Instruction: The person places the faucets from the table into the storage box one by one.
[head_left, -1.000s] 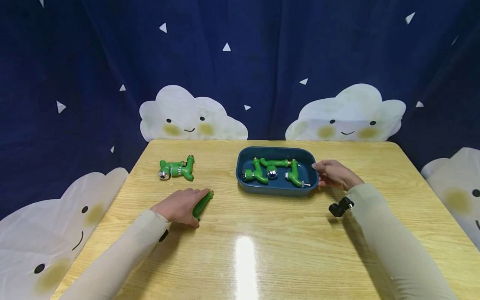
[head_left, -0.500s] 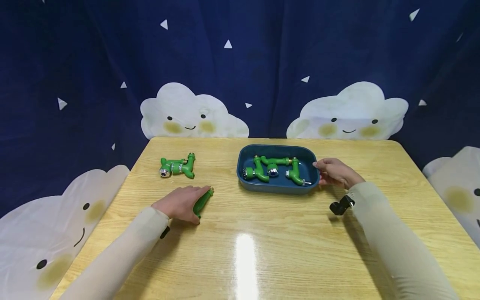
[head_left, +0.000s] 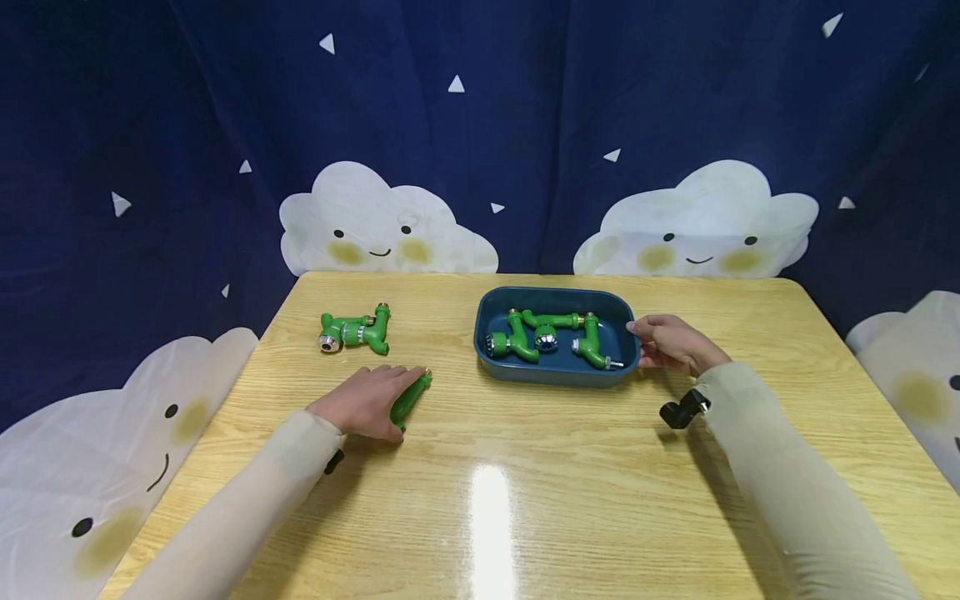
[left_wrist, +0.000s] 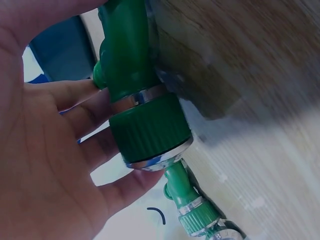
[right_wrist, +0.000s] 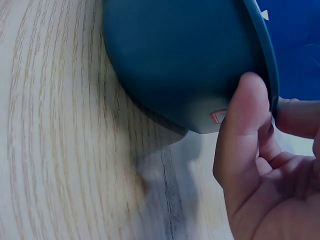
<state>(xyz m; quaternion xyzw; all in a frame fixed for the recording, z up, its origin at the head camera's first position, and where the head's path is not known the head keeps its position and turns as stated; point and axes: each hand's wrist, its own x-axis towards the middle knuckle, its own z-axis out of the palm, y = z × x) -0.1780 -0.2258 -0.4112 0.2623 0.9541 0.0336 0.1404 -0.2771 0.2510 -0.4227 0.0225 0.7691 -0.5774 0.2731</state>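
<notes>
A green faucet [head_left: 408,400] with a brass threaded end is in my left hand [head_left: 363,404], largely covered by it in the head view. The left wrist view shows thumb and fingers around this faucet's body [left_wrist: 127,55], with its ribbed green collar and chrome cap near the fingertips. My right hand [head_left: 675,343] pinches the right rim of a dark blue plastic bin [head_left: 555,377]. Up close in the right wrist view, the bin's wall [right_wrist: 185,55] lies between fingers and thumb. Inside the bin lie several green faucets [head_left: 517,337] with chrome parts.
Further green faucets [head_left: 356,333] lie close together on the wooden table [head_left: 600,492], at its back left. A dark blue curtain [head_left: 525,100] with white clouds stands behind the table. A black wrist camera [head_left: 684,410] hangs below the right sleeve.
My left hand has shifted slightly forward and to the right with the faucet. The right hand keeps its pinch on the bin, which stays in place.
</notes>
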